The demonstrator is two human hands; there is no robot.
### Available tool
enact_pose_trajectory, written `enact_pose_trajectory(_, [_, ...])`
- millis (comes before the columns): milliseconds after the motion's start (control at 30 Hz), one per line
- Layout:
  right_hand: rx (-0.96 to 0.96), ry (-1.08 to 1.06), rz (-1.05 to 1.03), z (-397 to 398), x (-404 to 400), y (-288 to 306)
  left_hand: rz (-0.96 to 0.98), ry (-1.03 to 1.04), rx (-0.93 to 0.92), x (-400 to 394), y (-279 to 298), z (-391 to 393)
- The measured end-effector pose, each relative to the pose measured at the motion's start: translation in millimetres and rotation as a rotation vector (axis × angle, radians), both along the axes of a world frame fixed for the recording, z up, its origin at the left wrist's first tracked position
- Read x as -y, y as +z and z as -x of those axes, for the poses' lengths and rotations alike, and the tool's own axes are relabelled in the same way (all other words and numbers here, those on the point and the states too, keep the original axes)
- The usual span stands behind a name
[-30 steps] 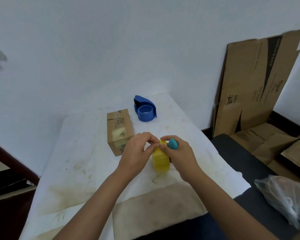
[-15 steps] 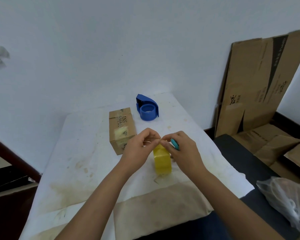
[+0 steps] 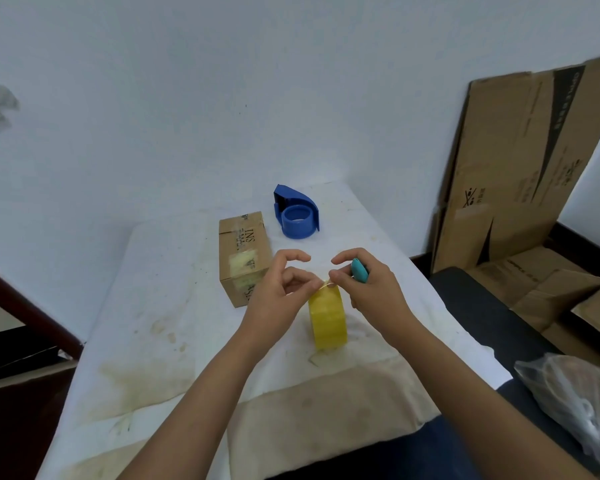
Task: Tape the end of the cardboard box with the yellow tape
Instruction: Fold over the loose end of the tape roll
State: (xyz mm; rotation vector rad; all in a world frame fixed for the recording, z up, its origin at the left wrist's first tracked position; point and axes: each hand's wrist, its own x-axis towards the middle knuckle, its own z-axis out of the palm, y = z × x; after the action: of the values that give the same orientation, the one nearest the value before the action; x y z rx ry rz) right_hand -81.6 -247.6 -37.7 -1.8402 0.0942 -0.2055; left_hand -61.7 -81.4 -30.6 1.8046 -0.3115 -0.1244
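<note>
Covering the table [image 3: 160, 306] is a stained white cloth; the small cardboard box [image 3: 243, 258], flat-sided with old tape patches, sits near its far edge beside a blue plastic dispenser [image 3: 297, 216]. Nearer the middle stands the glossy yellow tape [image 3: 327, 320] roll on edge. Left hand [image 3: 279, 294] and right hand [image 3: 371, 292] pinch its loose end, probably peeling it; the right also grips a teal object [image 3: 360, 270].

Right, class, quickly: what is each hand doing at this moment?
Left hand: pinching the tape end at the yellow tape roll.
Right hand: holding a teal tool, fingertips at the tape end.
</note>
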Motion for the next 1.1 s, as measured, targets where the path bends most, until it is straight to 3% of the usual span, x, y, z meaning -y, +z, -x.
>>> enact_pose_trajectory(167, [-0.002,-0.020,-0.010,-2,0,-2,0.091,0.020,0.013,-1,-3,4])
enact_pose_trajectory(667, [0.027,0.102,0.096,-2,8,5,0.041,0.077,0.066,-2,-12,4])
enact_pose_trajectory(1100, [0.038,0.057,0.201,-7,4,4,-0.059,0.186,0.273,9,-16,6])
